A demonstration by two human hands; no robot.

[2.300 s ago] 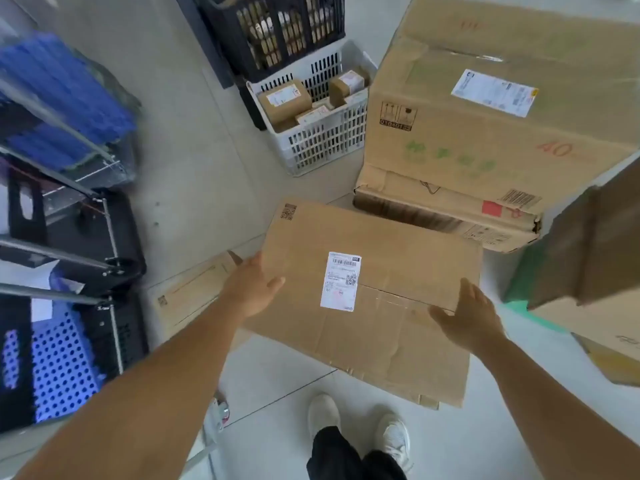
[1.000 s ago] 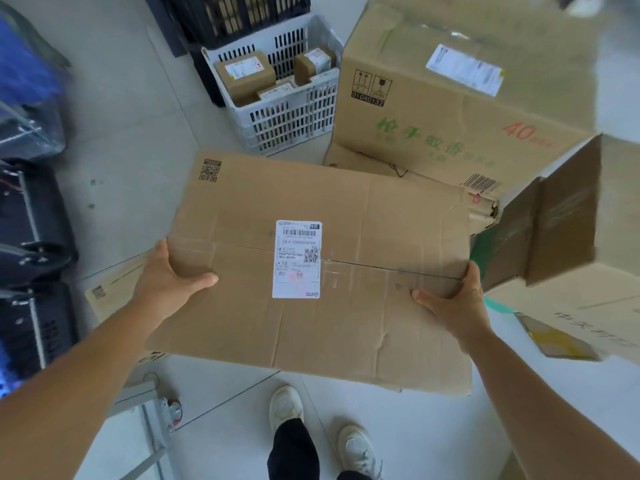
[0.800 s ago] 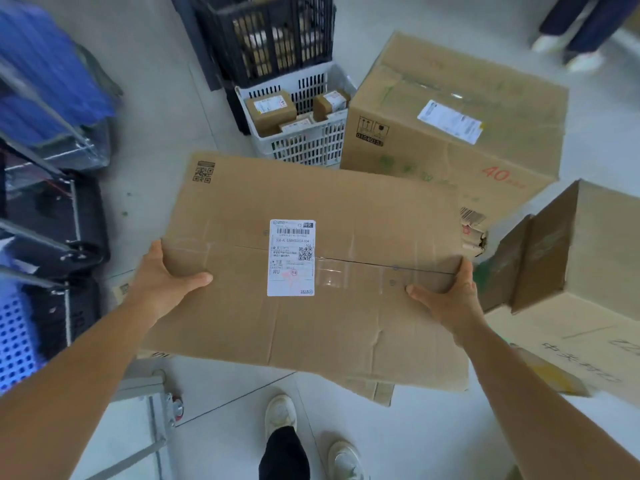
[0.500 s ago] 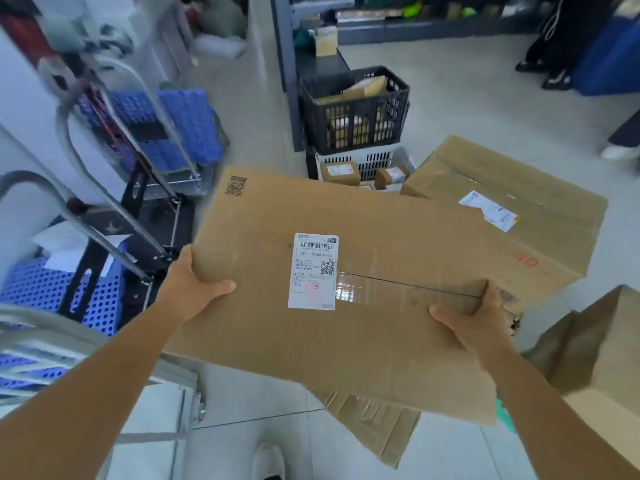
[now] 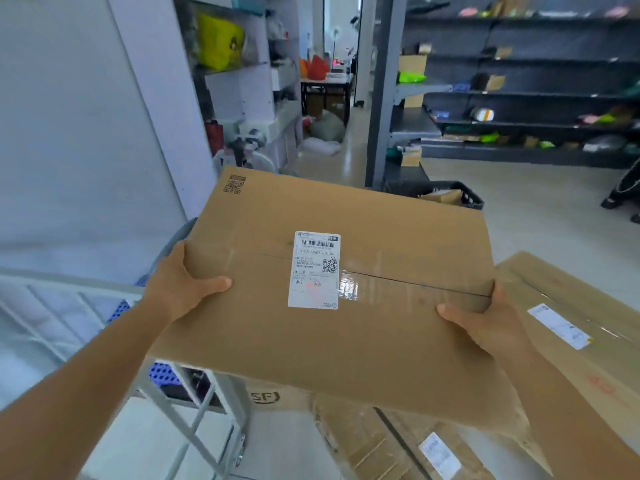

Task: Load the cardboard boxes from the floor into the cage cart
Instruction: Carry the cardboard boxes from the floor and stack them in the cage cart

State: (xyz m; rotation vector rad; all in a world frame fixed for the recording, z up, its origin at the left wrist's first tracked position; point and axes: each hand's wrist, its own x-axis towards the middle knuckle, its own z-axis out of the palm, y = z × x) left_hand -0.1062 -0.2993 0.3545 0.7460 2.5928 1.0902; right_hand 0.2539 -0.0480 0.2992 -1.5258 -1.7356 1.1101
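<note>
I hold a wide, flat brown cardboard box with a white shipping label in front of my chest. My left hand grips its left edge with the thumb on top. On the right edge sits my right hand, thumb also on top. The grey metal frame of the cage cart stands at the lower left, partly under the box. A large brown box with a label lies on the floor to the right. Flattened cardboard lies below the held box.
A white wall panel rises at the left. Dark shelving with small parcels fills the right background. A black crate sits behind the box's far edge. An aisle with bags and a table runs straight ahead.
I lifted the box from near the floor to chest height, and my view rose from the floor to the room. Both hands kept their grip on the box's sides.
</note>
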